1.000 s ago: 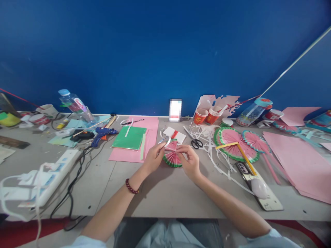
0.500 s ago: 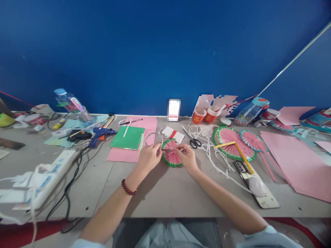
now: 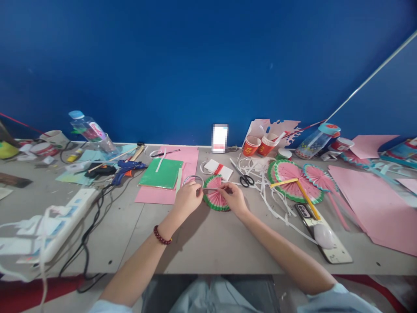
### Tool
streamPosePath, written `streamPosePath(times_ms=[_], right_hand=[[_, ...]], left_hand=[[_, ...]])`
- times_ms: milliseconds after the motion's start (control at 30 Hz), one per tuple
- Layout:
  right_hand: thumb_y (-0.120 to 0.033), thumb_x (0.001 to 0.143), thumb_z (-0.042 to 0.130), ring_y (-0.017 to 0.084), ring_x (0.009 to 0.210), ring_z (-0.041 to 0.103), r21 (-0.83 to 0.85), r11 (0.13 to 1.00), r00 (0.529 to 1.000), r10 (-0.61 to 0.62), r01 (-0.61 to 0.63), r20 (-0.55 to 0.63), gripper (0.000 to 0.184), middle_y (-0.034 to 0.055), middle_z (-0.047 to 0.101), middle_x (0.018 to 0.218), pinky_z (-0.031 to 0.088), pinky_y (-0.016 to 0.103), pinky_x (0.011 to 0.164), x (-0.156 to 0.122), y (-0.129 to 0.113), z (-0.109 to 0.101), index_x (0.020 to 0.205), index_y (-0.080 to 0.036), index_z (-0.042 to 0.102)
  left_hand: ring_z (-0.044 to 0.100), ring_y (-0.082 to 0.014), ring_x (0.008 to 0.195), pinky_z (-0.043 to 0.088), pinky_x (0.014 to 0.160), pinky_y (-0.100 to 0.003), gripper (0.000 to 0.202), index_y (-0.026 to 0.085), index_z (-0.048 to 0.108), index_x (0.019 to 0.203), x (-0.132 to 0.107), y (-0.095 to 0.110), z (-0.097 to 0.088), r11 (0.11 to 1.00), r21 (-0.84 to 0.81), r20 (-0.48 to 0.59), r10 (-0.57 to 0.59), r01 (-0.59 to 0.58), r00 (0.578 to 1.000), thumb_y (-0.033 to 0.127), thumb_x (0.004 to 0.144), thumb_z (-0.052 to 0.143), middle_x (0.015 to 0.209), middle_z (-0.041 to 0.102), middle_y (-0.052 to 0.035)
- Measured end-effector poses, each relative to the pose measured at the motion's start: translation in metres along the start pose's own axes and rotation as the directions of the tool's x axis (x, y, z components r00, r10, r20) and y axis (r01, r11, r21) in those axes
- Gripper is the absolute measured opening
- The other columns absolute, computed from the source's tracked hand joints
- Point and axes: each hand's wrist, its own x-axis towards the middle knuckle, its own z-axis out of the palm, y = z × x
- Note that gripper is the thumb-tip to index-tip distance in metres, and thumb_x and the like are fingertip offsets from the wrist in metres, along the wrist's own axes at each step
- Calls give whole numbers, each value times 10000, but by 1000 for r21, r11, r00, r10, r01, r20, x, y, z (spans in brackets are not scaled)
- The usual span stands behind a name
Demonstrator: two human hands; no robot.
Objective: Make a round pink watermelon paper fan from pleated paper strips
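Note:
My left hand [image 3: 189, 195] is closed on a thin roll of clear tape [image 3: 193, 177], whose ring shows above the fingers. A short strip of tape [image 3: 210, 189] runs from it to my right hand [image 3: 234, 198], where finger and thumb pinch its end. Under the strip lies a round, pleated paper fan [image 3: 216, 203], pink with a green edge. The right fingers hover over or touch its right side; I cannot tell which. Just behind it sits a white packet with a red band [image 3: 219, 170]. Black-handled scissors [image 3: 246, 180] lie to the right.
Left are green paper [image 3: 161, 174] on pink sheets, a blue glue gun [image 3: 125, 171] and a power strip [image 3: 70, 221]. Right are white paper strips [image 3: 269, 204], larger watermelon fans [image 3: 283, 171], a phone [image 3: 337, 252] and pink paper [image 3: 374, 200]. Red paper cups [image 3: 251, 146] stand behind.
The tape roll has tipped lower and flatter in my left hand. The strip between my hands has turned nearly edge-on. My right hand has shifted slightly left.

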Motion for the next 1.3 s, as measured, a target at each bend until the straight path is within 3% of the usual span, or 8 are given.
streamPosePath(times_ms=[300,433,600,967,1200,1300], right_hand=[[-314,759,574,161,688,539,59,998,1000,-4,4,-13,121,2,633,756,416,285,686,1,-2,-1,735,-203,616],[-284,778,572,179,771,538,37,990,989,-134,137,-69,85,7,631,772,403,307,747,-5,-14,-5,756,-215,615],[-225,827,533,182,786,544,-19,939,935,-343,342,-92,92,13,640,778,387,336,789,-14,-30,-9,762,-217,598],[-199,834,529,191,764,552,-75,896,887,-443,437,-130,94,18,637,763,403,353,752,-19,-39,-11,763,-228,584],[-132,835,505,183,744,561,-188,765,770,-635,617,-58,157,4,660,750,383,348,735,-28,-42,-8,801,-248,606],[-125,843,487,188,776,570,-212,743,754,-656,635,-40,181,8,674,761,385,346,729,-30,-41,-7,807,-252,611]], left_hand=[[585,-174,748,456,651,-279,152,189,603,743,-2,3,-1,978,-176,-202,72,-109,977,171,824,476,780,627,-56],[592,-175,765,473,674,-280,143,188,601,739,-1,6,-6,961,-260,-263,23,-94,965,192,821,484,770,636,-51],[574,-151,690,469,630,-262,148,180,603,732,-1,4,-6,929,-358,-260,-6,-91,966,190,817,482,746,634,-42],[545,-128,647,447,584,-232,131,173,620,743,2,3,-6,860,-501,-246,-32,-99,969,211,797,507,726,600,-29],[480,-96,564,389,512,-198,122,162,596,643,3,8,-9,741,-671,-156,-167,19,974,213,727,523,619,550,10],[464,-88,540,378,501,-196,115,159,605,630,3,10,-6,698,-714,-120,-207,60,971,212,705,536,604,552,16]])
